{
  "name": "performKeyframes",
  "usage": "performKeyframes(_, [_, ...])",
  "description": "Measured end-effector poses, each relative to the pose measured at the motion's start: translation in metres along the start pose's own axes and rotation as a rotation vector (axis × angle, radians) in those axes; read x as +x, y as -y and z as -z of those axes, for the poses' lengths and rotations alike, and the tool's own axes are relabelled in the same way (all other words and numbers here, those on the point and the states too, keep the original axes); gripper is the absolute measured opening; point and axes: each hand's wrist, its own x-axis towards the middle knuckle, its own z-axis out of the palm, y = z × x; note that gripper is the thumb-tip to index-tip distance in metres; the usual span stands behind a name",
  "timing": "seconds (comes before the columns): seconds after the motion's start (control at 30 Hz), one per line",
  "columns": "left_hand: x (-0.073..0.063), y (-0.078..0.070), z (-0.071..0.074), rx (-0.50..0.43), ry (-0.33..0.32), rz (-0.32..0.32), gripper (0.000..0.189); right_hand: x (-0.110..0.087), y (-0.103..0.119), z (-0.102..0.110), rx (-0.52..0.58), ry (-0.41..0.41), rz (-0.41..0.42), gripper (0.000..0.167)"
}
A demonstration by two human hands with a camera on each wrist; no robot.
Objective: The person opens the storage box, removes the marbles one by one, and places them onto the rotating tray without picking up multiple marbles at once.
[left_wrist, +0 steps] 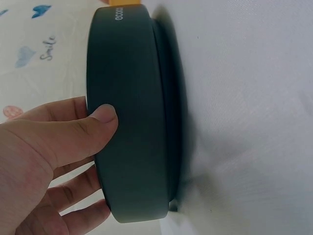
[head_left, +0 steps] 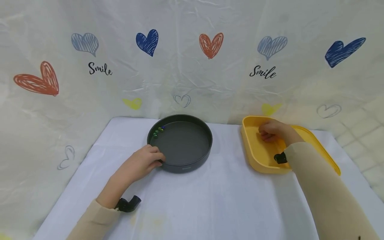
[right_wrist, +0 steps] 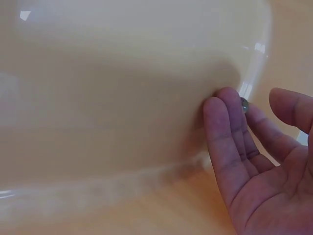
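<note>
A dark round pan (head_left: 187,141) stands on the white-covered table, with several small green and blue glass marbles (head_left: 155,135) along its left inner edge. My left hand (head_left: 147,159) grips its near-left rim, the thumb (left_wrist: 105,117) on the outer wall and the fingers over the inner side. At the right, my right hand (head_left: 273,130) reaches down into a yellow rectangular container (head_left: 250,146). In the right wrist view a single greenish marble (right_wrist: 244,104) shows by the fingertips at the container's corner, partly hidden by a finger. The thumb stands apart from it.
A yellow lid (head_left: 312,136) lies against the right side of the container, partly under the right forearm. Behind the table hangs a pale sheet (head_left: 180,76) printed with hearts. Dark wrist cameras (head_left: 129,204) sit on both wrists.
</note>
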Motion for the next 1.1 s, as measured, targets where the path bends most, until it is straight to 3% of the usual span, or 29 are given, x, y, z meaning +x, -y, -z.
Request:
performKeyframes(0.3, [0.001, -0.001, -0.001, -0.004, -0.018, -0.020, 0.018, -0.006, 0.002, -0.003, -0.012, -0.019, 0.020, 0.020])
performKeyframes(0.57, [0.001, 0.000, -0.002, 0.000, -0.010, -0.015, 0.019, -0.011, 0.011, -0.008, 0.001, -0.023, 0.098, 0.021])
performKeyframes(0.8, [0.002, -0.001, -0.001, -0.014, -0.007, -0.019, 0.018, -0.023, 0.024, -0.010, -0.002, -0.073, 0.162, 0.022])
performKeyframes(1.0, [0.001, -0.001, -0.001, -0.010, -0.013, -0.013, 0.019, -0.036, 0.038, -0.021, 0.074, -0.076, 0.219, 0.029])
performKeyframes(1.1, [0.001, -0.001, -0.001, -0.008, -0.007, -0.006, 0.019, -0.042, 0.047, -0.030, 0.165, -0.076, 0.251, 0.032])
